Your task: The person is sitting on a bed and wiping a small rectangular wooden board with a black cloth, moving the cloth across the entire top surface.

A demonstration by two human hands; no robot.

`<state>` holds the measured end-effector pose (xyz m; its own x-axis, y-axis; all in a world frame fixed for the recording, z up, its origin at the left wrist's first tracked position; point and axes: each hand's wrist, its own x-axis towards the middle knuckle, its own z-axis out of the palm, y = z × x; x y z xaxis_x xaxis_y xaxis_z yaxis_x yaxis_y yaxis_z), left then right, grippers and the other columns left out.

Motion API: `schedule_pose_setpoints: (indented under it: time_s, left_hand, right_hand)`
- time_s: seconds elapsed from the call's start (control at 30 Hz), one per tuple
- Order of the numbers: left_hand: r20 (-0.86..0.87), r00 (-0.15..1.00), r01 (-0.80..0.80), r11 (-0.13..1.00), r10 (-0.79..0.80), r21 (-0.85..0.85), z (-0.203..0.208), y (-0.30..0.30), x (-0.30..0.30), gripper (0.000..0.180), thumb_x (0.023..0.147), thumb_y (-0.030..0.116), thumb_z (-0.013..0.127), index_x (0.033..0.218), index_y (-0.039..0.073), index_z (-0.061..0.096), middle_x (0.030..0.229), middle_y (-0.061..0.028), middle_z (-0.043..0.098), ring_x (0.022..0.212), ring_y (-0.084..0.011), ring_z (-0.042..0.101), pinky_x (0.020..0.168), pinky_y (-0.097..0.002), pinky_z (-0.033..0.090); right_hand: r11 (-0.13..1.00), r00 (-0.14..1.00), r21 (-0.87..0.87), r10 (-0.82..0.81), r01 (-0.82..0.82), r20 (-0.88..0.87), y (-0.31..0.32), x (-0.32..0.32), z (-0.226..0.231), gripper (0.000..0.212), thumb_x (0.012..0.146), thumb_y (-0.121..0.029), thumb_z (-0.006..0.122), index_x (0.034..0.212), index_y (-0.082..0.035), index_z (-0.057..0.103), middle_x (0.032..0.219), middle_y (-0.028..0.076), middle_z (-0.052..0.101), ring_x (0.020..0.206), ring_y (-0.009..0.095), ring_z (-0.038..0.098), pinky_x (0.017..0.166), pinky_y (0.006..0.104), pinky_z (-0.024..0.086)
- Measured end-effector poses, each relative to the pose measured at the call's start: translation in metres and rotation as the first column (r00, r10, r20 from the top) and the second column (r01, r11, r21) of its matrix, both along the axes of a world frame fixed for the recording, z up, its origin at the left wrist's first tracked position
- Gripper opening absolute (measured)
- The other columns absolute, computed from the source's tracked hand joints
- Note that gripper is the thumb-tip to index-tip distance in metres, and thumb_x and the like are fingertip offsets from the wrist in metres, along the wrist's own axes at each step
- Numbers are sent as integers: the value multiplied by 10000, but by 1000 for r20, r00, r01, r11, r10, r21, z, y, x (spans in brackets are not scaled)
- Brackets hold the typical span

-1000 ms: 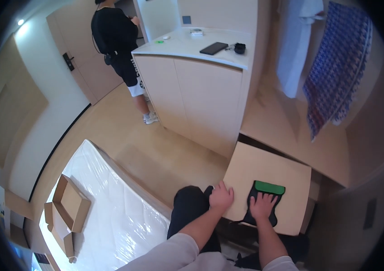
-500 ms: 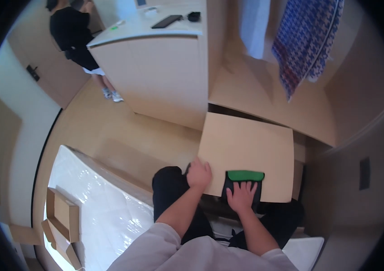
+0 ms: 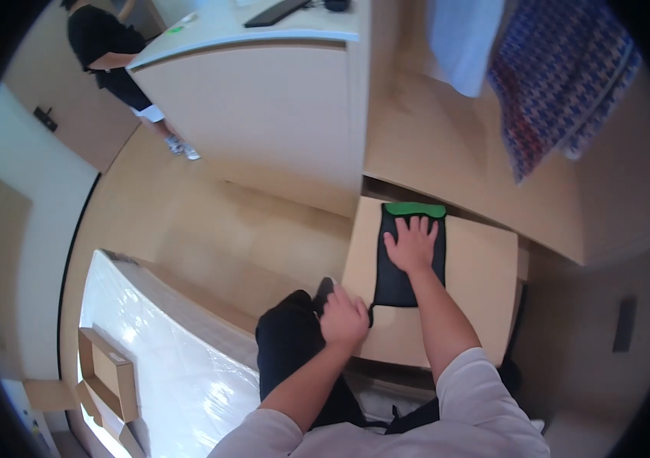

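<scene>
A flat black pouch (image 3: 410,285) with a green band at its far end lies lengthwise on the tan box-like panel (image 3: 470,298) in front of me. My right hand (image 3: 415,248) rests on it, palm down, its spread fingers just short of the green band. A short black cord or strap hangs by the pouch's near left corner. Beside the panel's near left edge is my left hand (image 3: 344,319), fingers apart and slightly bent, with nothing visible in it. Just beyond those fingers shows a small dark object (image 3: 324,290), possibly a shoe tip.
Left of me lies a plastic-wrapped mattress (image 3: 180,343) bearing an open cardboard box (image 3: 115,374). A pale cabinet (image 3: 264,114) stands ahead, its top holding a dark flat device (image 3: 275,13). Another person (image 3: 103,46) stands behind it. Towels (image 3: 554,84) hang at upper right.
My right hand and the pouch have moved forward across the panel, and the pouch now lies fully on it. My left hand has shifted slightly toward me.
</scene>
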<state>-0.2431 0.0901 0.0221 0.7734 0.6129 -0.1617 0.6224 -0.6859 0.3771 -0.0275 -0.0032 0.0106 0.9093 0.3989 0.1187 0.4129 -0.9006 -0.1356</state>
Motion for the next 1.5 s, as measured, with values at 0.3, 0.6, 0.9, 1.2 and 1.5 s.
schedule_pose_setpoints:
  time_s: [0.3,0.6,0.9,1.2,1.5]
  left_hand:
    - [33,999,11,994,-7,-109,5,2,-2,577,1051,433,573,1407,-12,482,1199,-247,651,1063,-445,707,842,-565,610]
    - [109,993,-24,995,34,-97,-10,0,-7,590,1011,560,624,1277,38,550,1233,-243,682,1114,-443,713,870,-566,611]
    - [74,997,-11,952,36,-307,-2,13,-14,638,1038,539,601,1426,37,541,1366,-265,643,1301,-463,627,1043,-629,525]
    - [165,773,588,790,-612,177,-6,-111,-95,746,1046,501,609,1704,226,391,1794,-218,218,1641,-489,202,1271,-725,191]
    - [40,893,423,867,-447,263,-6,-50,43,771,1046,598,548,1732,321,331,1816,-213,170,1658,-509,110,1243,-806,102]
  right_hand:
    - [996,994,25,-79,81,-78,30,32,0,645,1035,-495,601,1605,-200,538,1636,167,501,1559,381,386,1319,632,196]
    - [998,996,40,-52,55,-69,-12,-125,-8,758,1028,-473,596,1706,-199,396,1790,189,280,1665,443,182,1306,714,114]
    - [998,992,54,-16,22,-121,-60,-279,-10,788,1007,-514,605,1712,-231,395,1807,181,234,1678,436,129,1309,710,87]
    - [944,940,240,-277,226,201,-222,-206,-23,546,918,-239,657,1422,-29,658,1525,323,570,1471,524,473,1187,643,399]
    - [613,624,139,-728,778,-283,-313,-173,-21,665,1055,-374,534,1618,-53,389,1529,332,530,1355,524,559,1070,594,506]
